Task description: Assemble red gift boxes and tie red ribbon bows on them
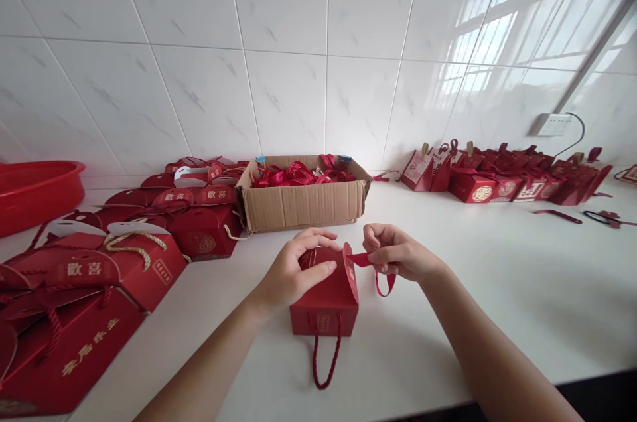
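1. The white tabletop [408, 369] spans the lower frame.
2. Packed red boxes [124, 326] fill the left side.
3. An open cardboard carton [303, 206], upper centre, holds red ribbons [293, 173].
4. Small red packages [470, 188] line the upper right.
5. The red gift box [323, 296] stands on the tabletop at lower centre, between both hands.
6. The left hand [297, 269] lies over the gift box's upper left, fingers apart in a wide, loose curve.
7. The right hand [401, 254], right of centre, narrowly pinches a red ribbon strip [359, 260] beside the box's top flap.
8. A dark red cord handle [314, 362] loops below the box's near side.
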A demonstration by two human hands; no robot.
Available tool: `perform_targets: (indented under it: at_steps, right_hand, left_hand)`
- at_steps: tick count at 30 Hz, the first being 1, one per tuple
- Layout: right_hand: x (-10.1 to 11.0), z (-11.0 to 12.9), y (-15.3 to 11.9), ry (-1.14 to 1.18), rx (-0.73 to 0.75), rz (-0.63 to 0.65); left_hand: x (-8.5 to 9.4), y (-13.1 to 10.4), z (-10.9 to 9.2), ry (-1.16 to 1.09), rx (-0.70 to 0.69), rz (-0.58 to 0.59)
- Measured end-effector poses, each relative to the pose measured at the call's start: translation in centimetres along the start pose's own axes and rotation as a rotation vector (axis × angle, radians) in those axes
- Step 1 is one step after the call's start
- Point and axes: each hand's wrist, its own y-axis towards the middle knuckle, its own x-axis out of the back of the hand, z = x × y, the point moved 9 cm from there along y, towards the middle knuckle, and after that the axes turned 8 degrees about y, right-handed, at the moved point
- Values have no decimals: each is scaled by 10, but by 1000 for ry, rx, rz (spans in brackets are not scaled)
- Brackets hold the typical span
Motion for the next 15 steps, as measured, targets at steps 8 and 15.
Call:
perform_targets:
  at_steps: [8, 15]
  right_hand:
    - [-10, -11, 6, 79, -26, 41]
    - [-12, -14, 8, 121, 6, 71]
  left_hand:
    - [-3, 0, 0, 23, 18, -17]
    - [-4, 1, 2, 28, 46, -22]
